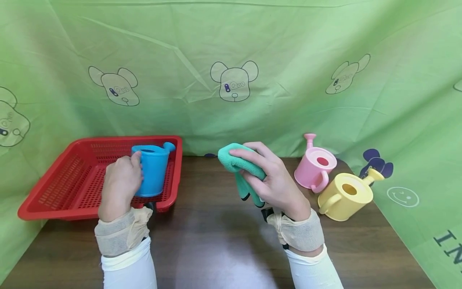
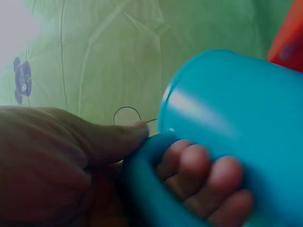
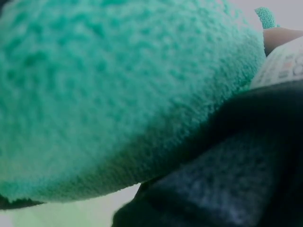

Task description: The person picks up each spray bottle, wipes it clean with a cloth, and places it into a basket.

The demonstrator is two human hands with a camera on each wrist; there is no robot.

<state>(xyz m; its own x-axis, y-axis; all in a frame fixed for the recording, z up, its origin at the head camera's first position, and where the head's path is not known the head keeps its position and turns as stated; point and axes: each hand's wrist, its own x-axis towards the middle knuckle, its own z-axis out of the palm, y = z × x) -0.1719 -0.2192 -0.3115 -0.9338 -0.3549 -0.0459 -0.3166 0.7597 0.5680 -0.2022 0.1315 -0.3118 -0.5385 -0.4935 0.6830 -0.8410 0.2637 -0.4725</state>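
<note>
My left hand [image 1: 122, 180] grips the handle of a blue watering can [image 1: 155, 172], its fingers passing through the handle loop in the left wrist view, thumb on top. The can stands upright over the right end of a red plastic basket [image 1: 81, 202], spout pointing right. Out over the middle of the table, my right hand [image 1: 274, 174] holds a folded green towel [image 1: 240, 160] between fingers and thumb. Loose ends with dark edging hang below it. Up close in the right wrist view, the fuzzy towel [image 3: 128, 94] fills most of the picture, with a white label at its right.
To the right of my right hand stand a pink watering can [image 1: 314, 166] and a yellow watering can [image 1: 341, 202], side by side. Behind the brown wooden table [image 1: 209, 241] hangs a green curtain [image 1: 187, 80] printed with bear heads.
</note>
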